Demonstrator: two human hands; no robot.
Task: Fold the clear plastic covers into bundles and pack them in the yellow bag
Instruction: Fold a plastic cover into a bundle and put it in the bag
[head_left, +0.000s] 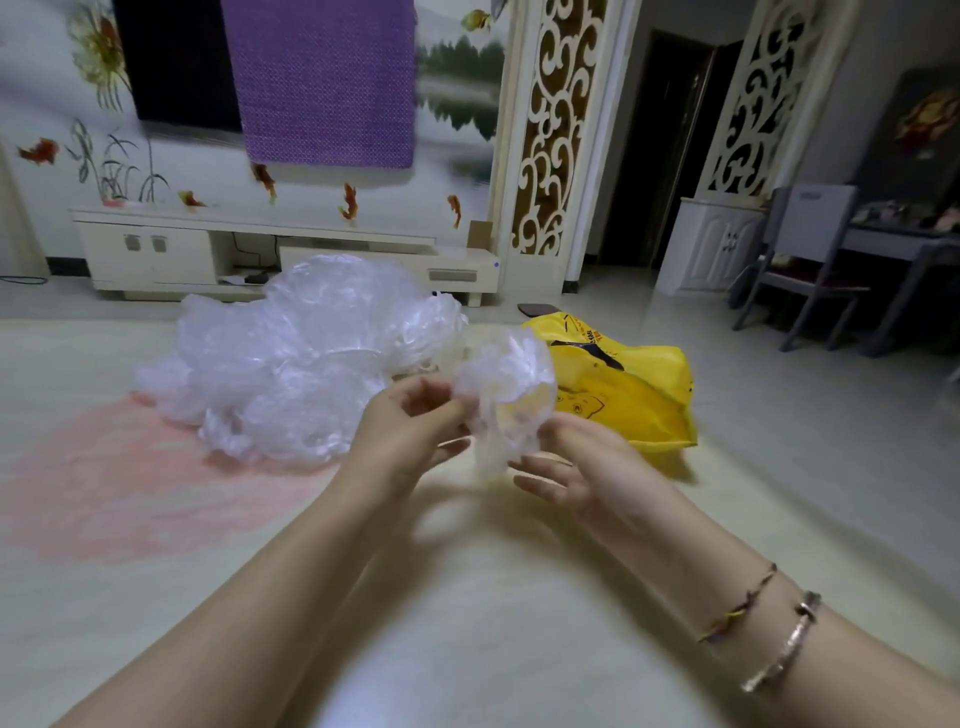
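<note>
A large heap of clear plastic covers (296, 353) lies on the pale mat, ahead and to the left. One crumpled clear cover (501, 387) is held up in front of me. My left hand (415, 426) pinches its left edge with curled fingers. My right hand (576, 462) is under its lower right part with fingers loosely extended; the plastic hides part of the thumb. The yellow bag (634, 395) lies on the mat just behind and to the right of the held cover.
A pale mat (467, 597) with a pink patch (130, 483) covers the floor. A white TV cabinet (280, 254) stands along the far wall. A grey chair (810, 265) and table sit at the right.
</note>
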